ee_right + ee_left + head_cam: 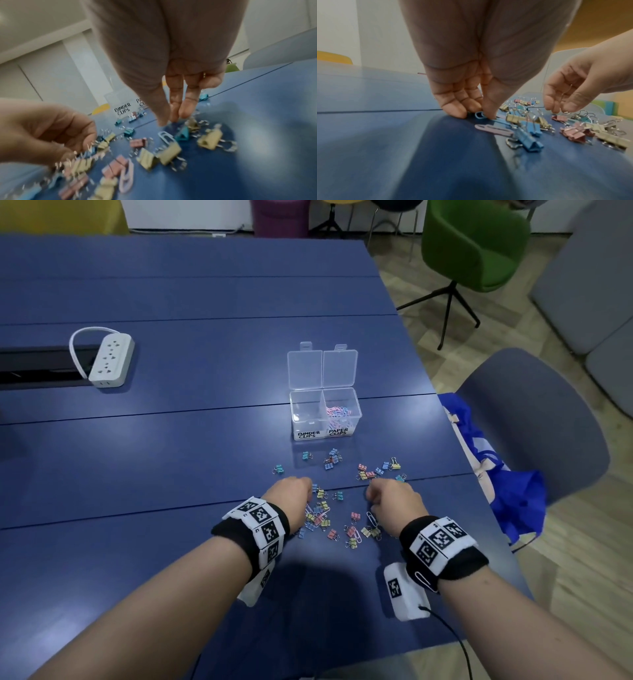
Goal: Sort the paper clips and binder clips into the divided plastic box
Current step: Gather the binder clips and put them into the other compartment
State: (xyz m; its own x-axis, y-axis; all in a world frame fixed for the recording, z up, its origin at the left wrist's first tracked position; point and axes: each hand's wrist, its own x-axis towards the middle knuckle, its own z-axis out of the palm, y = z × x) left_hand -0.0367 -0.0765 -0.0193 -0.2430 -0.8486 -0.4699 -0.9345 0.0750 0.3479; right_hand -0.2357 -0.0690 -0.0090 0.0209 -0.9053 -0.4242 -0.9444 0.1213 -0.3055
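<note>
Two forearms with black wristbands (442, 546) carrying square-code tags, over a blue table (144, 460). Left hand (291, 493): fingers curled down to the tabletop, thumb and fingertips (453, 111) pinching a blue paper clip (480, 115) that lies flat; a pink paper clip (493, 130) just on the wrist side of it, untouched. Right hand (394, 498): thumb and two fingers drawn together, tips pointing down just above the clips; whether they hold anything cannot be told. Between and around both hands: a loose scatter of binder clips (323, 520) in blue, pink and yellow, with a few paper clips mixed in; a white one (165, 136) lies just below the right fingertips. Beyond the hands: a second scatter of binder clips, then the clear box (298, 419), both lids open. Its left compartment, labelled BINDER CLIPS, holds nothing visible; the right, labelled PAPER CLIPS, holds pink and blue paper clips. Far left of the hands: a white power strip (111, 361).
</note>
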